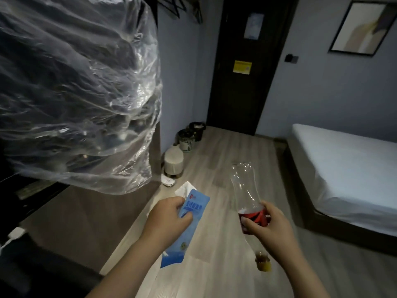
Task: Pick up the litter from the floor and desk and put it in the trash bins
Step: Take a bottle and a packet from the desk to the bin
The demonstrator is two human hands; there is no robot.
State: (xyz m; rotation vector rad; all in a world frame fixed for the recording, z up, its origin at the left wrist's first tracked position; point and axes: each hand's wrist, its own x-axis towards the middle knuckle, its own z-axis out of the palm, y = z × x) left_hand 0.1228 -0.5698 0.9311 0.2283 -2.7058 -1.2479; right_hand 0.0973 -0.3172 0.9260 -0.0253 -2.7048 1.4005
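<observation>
Blue packet (194, 208) is pinched in my left hand (167, 218), clear bottle (245, 186) gripped in my right hand (270, 226); both not yet dropped in the trash bins (186, 139) at the floor's far edge.

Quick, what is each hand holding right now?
Left hand: closed, holding a blue packet.
Right hand: closed, holding a clear plastic bottle.

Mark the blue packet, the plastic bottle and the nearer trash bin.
blue packet (196, 206): head view, printed upper part.
plastic bottle (243, 186): head view, clear middle of its body.
nearer trash bin (186, 145): head view, pale slotted wall.
</observation>
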